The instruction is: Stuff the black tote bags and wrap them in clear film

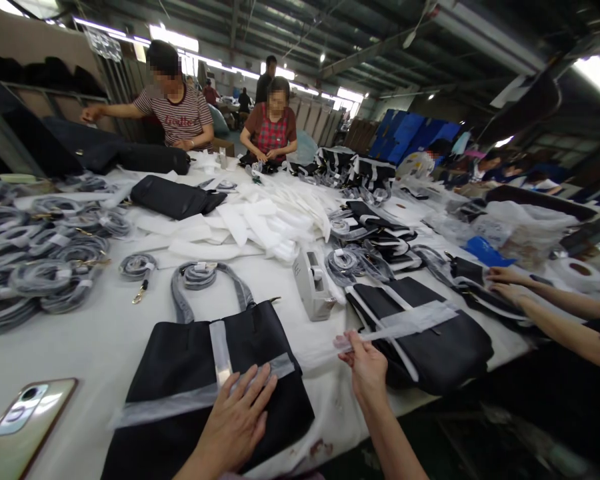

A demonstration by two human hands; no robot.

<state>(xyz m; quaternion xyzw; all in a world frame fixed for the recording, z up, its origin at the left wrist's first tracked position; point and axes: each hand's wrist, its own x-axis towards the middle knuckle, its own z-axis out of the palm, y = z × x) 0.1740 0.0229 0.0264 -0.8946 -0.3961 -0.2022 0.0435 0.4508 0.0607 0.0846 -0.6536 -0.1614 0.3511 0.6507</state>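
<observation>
A black handbag lies flat in front of me, its wrapped handle looped away from me. A translucent white strip crosses its front, and a shorter upright strip runs down the middle. My left hand rests on this bag with fingers spread, covering part of the crossing strip. To the right, my right hand pinches the end of a thin, whitish foam-like strip that stretches over a second black handbag. A grey-white tape dispenser stands between the bags.
Coiled wrapped straps heap at the left, above a phone. White foam strips pile mid-table. More black bags lie beyond. A co-worker's hands work at the right; two people stand across the table.
</observation>
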